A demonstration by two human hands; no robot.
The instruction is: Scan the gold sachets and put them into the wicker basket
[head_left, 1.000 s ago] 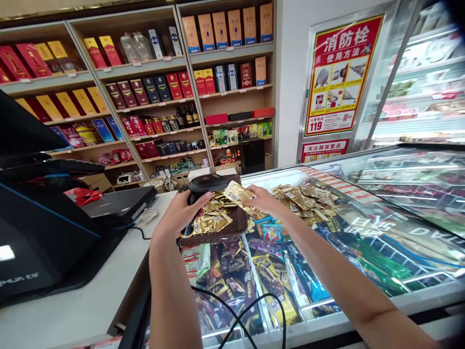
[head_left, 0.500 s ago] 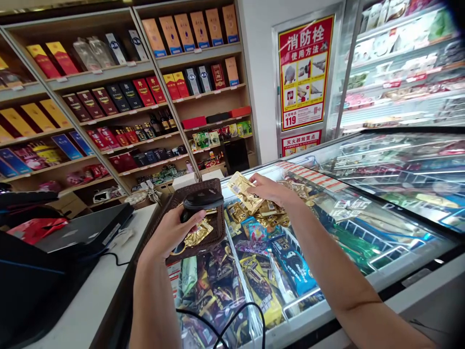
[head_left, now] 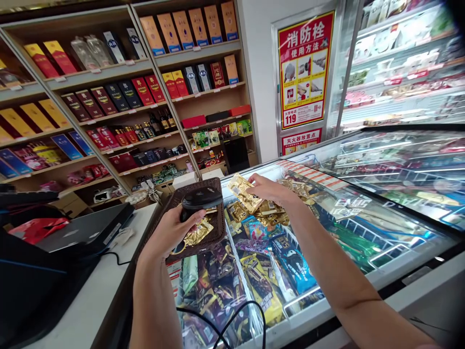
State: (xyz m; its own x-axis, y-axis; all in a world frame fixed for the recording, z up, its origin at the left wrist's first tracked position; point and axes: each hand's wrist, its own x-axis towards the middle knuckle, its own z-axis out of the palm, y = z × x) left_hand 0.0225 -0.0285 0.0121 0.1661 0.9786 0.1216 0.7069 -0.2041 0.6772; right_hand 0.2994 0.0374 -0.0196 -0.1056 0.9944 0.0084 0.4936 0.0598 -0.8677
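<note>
My left hand (head_left: pixel 178 228) is wrapped round a black handheld barcode scanner (head_left: pixel 201 199), its head pointing right toward the gold packets. Below and behind it stands a brown wicker basket (head_left: pixel 218 231) with a few gold packets (head_left: pixel 199 232) inside. Pinched in my right hand (head_left: pixel 271 188) is a shiny gold packet (head_left: pixel 242 193), its printed label facing the scanner. Beneath that hand, a heap of similar gold packets (head_left: pixel 271 213) lies on the freezer's glass top. A black cable (head_left: pixel 203 317) loops across the foreground between my forearms.
The glass-topped chest freezer (head_left: pixel 290 334) holds wire baskets of colourful wrapped packs. On the left, a counter (head_left: pixel 109 286) carries a dark flat device (head_left: pixel 90 228) and a red packet. Shelves of boxed goods (head_left: pixel 119 97) stand behind, with a red fire-hydrant sign (head_left: pixel 307 72) on the wall.
Almost nothing differs. The gold packet in my right hand and the scanner have shifted very slightly, and the view has moved a touch.
</note>
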